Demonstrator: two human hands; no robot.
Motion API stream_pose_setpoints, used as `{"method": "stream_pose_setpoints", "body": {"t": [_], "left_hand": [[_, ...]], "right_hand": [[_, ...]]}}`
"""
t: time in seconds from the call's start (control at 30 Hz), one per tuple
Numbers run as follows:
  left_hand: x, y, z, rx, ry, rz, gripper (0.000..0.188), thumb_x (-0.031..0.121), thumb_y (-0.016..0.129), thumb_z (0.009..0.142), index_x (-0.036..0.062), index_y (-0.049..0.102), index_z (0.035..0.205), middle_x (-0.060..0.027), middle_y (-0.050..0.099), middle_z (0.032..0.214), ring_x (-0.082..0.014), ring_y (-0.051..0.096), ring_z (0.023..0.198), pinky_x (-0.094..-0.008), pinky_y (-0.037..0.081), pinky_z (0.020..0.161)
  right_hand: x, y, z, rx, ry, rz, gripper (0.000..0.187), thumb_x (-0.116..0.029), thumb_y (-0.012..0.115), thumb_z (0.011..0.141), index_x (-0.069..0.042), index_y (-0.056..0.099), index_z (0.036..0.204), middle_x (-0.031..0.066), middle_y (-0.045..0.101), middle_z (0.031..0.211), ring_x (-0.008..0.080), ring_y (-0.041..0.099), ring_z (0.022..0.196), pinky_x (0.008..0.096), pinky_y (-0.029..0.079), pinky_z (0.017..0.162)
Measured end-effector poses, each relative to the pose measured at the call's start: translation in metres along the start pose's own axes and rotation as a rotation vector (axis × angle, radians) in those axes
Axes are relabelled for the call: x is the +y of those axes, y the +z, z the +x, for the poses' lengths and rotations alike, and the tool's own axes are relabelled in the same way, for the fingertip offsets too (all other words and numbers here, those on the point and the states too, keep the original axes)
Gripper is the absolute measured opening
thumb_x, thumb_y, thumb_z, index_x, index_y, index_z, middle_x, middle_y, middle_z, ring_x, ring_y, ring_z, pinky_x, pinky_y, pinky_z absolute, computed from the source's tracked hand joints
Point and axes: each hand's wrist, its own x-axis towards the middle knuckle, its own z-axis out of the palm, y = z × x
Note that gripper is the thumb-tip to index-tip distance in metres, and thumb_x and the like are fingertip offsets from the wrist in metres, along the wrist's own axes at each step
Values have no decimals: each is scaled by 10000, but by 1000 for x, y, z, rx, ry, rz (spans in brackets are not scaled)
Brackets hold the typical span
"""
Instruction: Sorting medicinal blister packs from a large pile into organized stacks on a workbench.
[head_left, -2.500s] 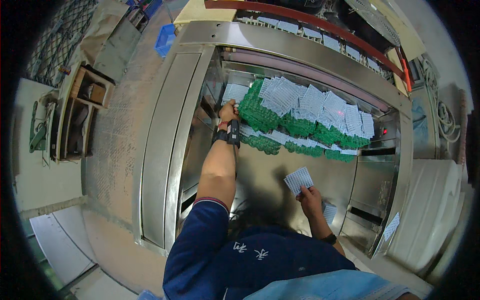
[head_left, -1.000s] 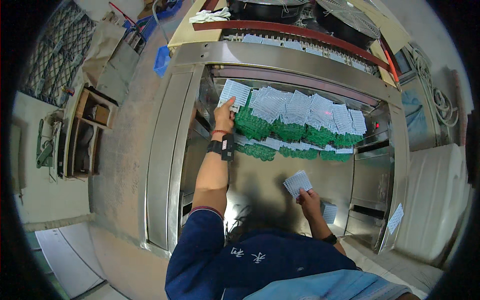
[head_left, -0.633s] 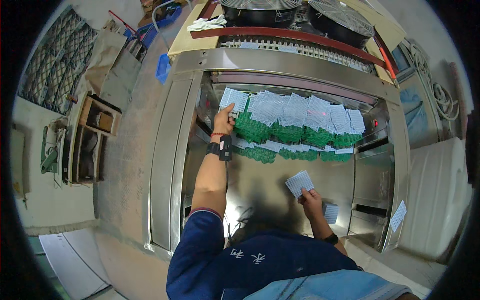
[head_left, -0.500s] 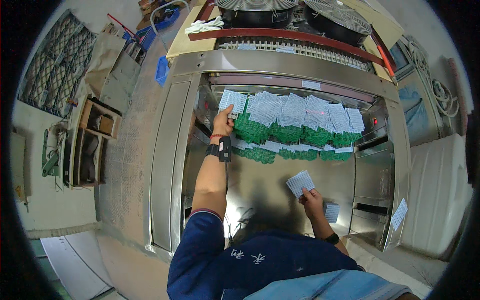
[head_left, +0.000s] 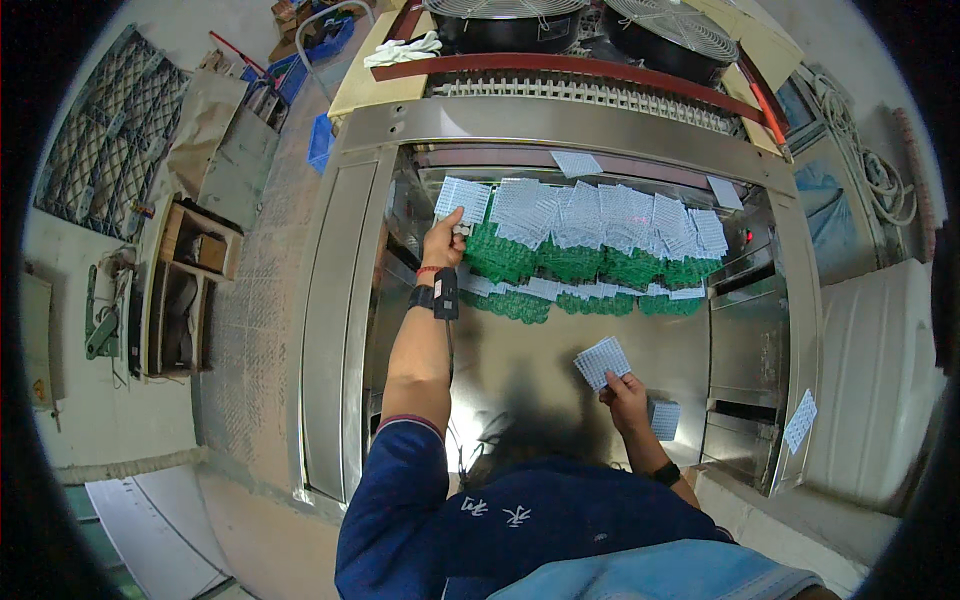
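Observation:
My left hand point(head_left: 444, 242) reaches to the far left of the metal bay, its thumb pressed on pale gridded square sheets point(head_left: 463, 198); how many it pinches cannot be told. Nearer to me, my right hand point(head_left: 626, 398) grips a small fanned stack of the same gridded squares point(head_left: 603, 362). Across the back of the bay lies a row of overlapping pale squares point(head_left: 580, 215), with green net-like pieces point(head_left: 505, 256) showing beneath. A second, lower band of green pieces point(head_left: 520, 306) lies in front. Beside my right wrist rests another gridded stack point(head_left: 663, 420).
Two loose squares, one at the middle point(head_left: 576, 164) and one at the right point(head_left: 725, 192), are at the conveyor outlet. Above are a slatted belt point(head_left: 590, 100) and caged fans point(head_left: 510, 15). Steel walls point(head_left: 335, 320) flank the bay. One square point(head_left: 800, 421) hangs on the right frame.
Squares at the outlet have come forward, one at the middle and one at the right. Both hands stay nearly in place, still holding their sheets.

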Motion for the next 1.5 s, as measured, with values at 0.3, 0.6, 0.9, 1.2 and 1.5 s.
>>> {"method": "stream_pose_setpoints", "body": {"t": [0.3, 0.6, 0.9, 1.2, 1.5], "left_hand": [[0, 4, -4, -27, 15, 7, 175, 135, 733, 786, 110, 566, 833, 14, 521, 643, -72, 409, 436, -201, 279, 342], [-4, 1, 7, 42, 17, 8, 72, 82, 621, 820, 83, 549, 822, -15, 521, 637, -105, 437, 444, -220, 296, 362], [0, 15, -6, -35, 114, 126, 90, 76, 636, 786, 65, 553, 753, -19, 512, 598, -108, 432, 420, -252, 301, 365], [-33, 70, -48, -33, 581, 449, 114, 71, 693, 723, 18, 600, 764, -13, 541, 621, -124, 469, 428, -288, 346, 400], [-57, 79, -51, 76, 163, 103, 121, 53, 638, 763, 45, 517, 767, -26, 483, 565, -124, 395, 367, -260, 266, 332]], "right_hand": [[8, -6, 7, 22, 12, -16, 139, -187, 638, 870, -61, 589, 842, 9, 576, 689, 108, 532, 569, 258, 423, 545], [11, -10, 12, -12, 7, -33, 147, -207, 641, 866, -70, 590, 860, 2, 580, 700, 103, 537, 589, 249, 437, 567], [1, -4, 12, 9, 4, -17, 153, -204, 639, 868, -64, 584, 845, 9, 585, 700, 105, 545, 581, 251, 442, 553], [4, -17, 20, 25, 2, -62, 158, -196, 643, 866, -67, 571, 810, 29, 597, 692, 123, 556, 570, 262, 446, 555], [-3, -27, 16, 24, 28, -34, 173, -202, 638, 870, -80, 552, 783, 29, 586, 686, 128, 559, 581, 270, 444, 566]]}}
